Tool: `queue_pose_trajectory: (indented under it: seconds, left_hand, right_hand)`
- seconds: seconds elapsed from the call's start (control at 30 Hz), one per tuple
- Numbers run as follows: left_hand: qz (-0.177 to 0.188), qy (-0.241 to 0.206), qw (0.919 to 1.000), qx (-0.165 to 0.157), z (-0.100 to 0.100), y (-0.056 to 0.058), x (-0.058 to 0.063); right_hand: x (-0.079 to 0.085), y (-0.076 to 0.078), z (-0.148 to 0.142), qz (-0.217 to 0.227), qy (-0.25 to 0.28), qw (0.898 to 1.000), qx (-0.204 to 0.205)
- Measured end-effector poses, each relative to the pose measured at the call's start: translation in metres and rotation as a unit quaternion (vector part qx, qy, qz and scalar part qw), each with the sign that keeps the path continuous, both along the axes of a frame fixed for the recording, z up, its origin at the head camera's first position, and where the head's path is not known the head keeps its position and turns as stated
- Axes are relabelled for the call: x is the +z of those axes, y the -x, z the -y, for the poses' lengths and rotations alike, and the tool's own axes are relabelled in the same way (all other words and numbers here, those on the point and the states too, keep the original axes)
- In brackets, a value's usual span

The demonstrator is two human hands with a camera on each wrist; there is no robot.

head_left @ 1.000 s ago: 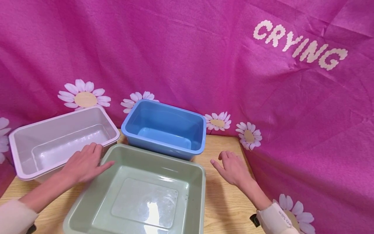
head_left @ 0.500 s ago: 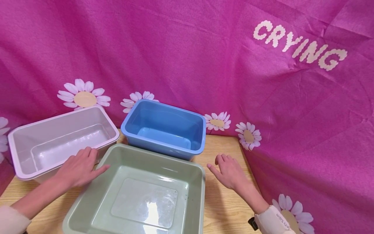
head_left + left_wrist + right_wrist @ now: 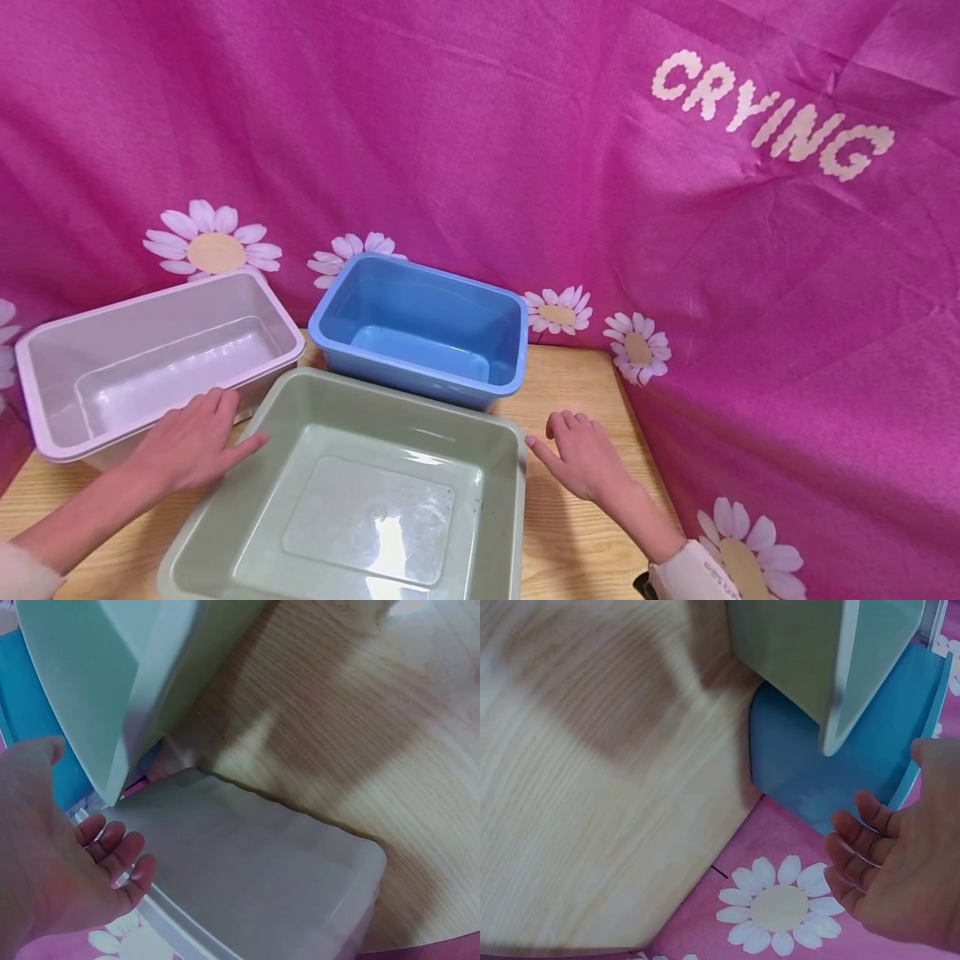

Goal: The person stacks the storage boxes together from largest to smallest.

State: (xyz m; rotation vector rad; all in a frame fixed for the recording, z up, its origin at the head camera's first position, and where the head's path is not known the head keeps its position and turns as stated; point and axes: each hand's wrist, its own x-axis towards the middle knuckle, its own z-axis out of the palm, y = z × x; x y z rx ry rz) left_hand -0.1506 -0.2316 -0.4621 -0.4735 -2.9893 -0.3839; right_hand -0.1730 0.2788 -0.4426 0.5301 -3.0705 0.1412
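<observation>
A green plastic basin [image 3: 517,517] stands at the front of the table between my two hands. My left hand [image 3: 187,443] hovers over the gap between that basin and a pale lilac bin [image 3: 168,304], thumb spread toward the basin's left rim. In the left wrist view its fingers [image 3: 124,855] are loosely bent and hold nothing. Off the basin's right side is my right hand [image 3: 583,457], its thumb tip right by the rim corner in the head view. Relaxed fingers [image 3: 859,840] with nothing in them show in the right wrist view.
A blue bin [image 3: 420,375] stands behind the green basin, near the back curtain. Wooden table surface [image 3: 562,533] shows to the right of the basin. A magenta curtain [image 3: 480,150] with daisies and white lettering encloses the back and right side.
Both hands have drawn back toward the person, the left also shifting left and the right moving slightly left, nearer the basin's rim. The containers have stayed in place.
</observation>
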Motion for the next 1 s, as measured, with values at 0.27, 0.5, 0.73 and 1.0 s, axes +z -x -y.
queue_pose_trajectory:
  seconds: [0.27,0.5,0.73,1.0]
  left_hand:
    - [-0.009,-0.005,0.9999,-0.003,0.003,-0.005,-0.008]
    - [-0.003,0.001,1.0000,0.001,0.006,-0.007,-0.014]
    - [0.001,-0.001,1.0000,0.001,0.009,-0.011,-0.018]
    - [0.002,0.001,1.0000,0.000,0.015,-0.015,-0.024]
  right_hand:
    - [-0.011,-0.007,0.001,-0.004,0.004,1.000,0.016]
    - [-0.018,-0.013,0.003,0.003,0.005,1.000,0.019]
    - [-0.023,-0.021,0.004,0.007,0.009,1.000,0.020]
    - [-0.031,-0.029,0.005,-0.002,0.009,1.000,0.027]
